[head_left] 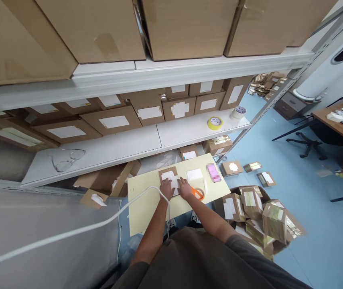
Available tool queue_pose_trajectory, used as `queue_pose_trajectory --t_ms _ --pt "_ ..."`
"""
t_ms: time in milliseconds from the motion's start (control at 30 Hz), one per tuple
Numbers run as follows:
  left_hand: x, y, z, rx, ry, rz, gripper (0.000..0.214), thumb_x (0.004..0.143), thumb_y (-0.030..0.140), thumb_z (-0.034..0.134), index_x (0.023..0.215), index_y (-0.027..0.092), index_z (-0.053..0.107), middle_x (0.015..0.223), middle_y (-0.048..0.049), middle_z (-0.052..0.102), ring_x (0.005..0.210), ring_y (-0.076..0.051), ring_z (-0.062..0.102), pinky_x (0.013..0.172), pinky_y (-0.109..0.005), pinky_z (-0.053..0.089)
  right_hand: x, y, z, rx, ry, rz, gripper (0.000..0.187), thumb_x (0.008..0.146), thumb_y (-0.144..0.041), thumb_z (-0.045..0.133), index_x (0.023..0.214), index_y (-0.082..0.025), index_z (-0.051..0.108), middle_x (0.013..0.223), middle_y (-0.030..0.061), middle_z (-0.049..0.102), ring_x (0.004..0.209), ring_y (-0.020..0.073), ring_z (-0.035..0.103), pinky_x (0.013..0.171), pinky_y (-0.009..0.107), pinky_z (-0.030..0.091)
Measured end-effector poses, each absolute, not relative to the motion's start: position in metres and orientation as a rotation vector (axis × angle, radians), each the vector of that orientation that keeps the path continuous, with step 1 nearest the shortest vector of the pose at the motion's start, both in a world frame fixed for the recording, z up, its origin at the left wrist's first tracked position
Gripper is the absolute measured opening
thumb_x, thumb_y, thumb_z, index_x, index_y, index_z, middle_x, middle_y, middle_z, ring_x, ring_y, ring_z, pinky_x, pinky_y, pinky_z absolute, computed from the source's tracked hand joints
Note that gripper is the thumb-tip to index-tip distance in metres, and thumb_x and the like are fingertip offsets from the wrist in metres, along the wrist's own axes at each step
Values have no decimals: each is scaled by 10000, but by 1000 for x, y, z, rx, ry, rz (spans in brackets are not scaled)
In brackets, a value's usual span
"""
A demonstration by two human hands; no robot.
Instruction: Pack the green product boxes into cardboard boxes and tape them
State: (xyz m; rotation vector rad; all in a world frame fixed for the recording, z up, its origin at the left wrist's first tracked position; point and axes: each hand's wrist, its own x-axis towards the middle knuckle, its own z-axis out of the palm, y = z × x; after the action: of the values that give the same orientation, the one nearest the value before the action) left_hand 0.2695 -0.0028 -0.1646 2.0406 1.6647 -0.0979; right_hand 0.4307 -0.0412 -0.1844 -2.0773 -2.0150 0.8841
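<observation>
A small flat cardboard box (pixel 163 174) lies on the pale yellow table, with a white paper label (pixel 169 175) on its top. My left hand (pixel 166 189) rests on the near left part of the label, fingers stretched out. On the right edge of the same label lies my right hand (pixel 184 188), its fingers also extended and flat. Neither hand grips anything that I can see. Just right of my right hand is an orange ring-shaped item (pixel 198 193), perhaps a tape dispenser. Beside it are a slim white object (pixel 205 186) and a white sheet (pixel 194 174).
A pink, pixelated item (pixel 214 172) lies at the right of the yellow table (pixel 141 200). A white cable (pixel 99 224) crosses in front. The shelf (pixel 177 138) holds labelled boxes, glasses (pixel 65 159) and yellow tape (pixel 215 123). Taped parcels (pixel 251 202) pile up at right.
</observation>
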Motion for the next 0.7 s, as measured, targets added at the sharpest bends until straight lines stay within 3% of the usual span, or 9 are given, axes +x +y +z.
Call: queue_pose_trajectory --t_ms 100,267,400,567,700 --pt "261 -5 -180 2101 1475 -121 910 918 542 768 1724 251 463 1855 -136 288 1728 -458 152 1341 -592 286 425 -35 -195 -1989 -2153 892 738 1043 -230 538 1757 -176 360 1829 162 334 1701 384 278 1275 544 423" --pt "245 -4 -198 2032 1373 -13 971 917 621 741 1758 273 404 1866 -145 244 1734 -468 110 1344 -632 234 420 -45 -211 -2014 -2144 890 717 1080 -273 467 1782 -221 324 1860 123 235 1699 398 296 1269 596 434" --pt "242 -6 -201 1961 1331 201 919 907 656 766 1690 245 515 1836 -190 317 1720 -492 145 1338 -605 242 424 -78 -215 -2032 -2047 865 648 1089 -256 441 1735 -213 444 1838 109 306 1663 399 378 1297 601 415" --pt "233 -5 -198 1872 1274 269 925 857 675 817 1639 246 569 1812 -196 371 1719 -508 133 1354 -641 172 422 -121 -219 -2022 -1891 893 635 1004 -188 530 1637 -188 592 1729 137 517 1619 372 464 1319 579 404" --pt "191 3 -198 1805 1211 340 1021 747 642 911 1613 206 593 1798 -194 401 1721 -514 117 1370 -624 188 404 -130 -223 -2001 -1514 896 620 1002 -295 578 1609 -173 609 1659 179 596 1510 360 596 1279 556 465"
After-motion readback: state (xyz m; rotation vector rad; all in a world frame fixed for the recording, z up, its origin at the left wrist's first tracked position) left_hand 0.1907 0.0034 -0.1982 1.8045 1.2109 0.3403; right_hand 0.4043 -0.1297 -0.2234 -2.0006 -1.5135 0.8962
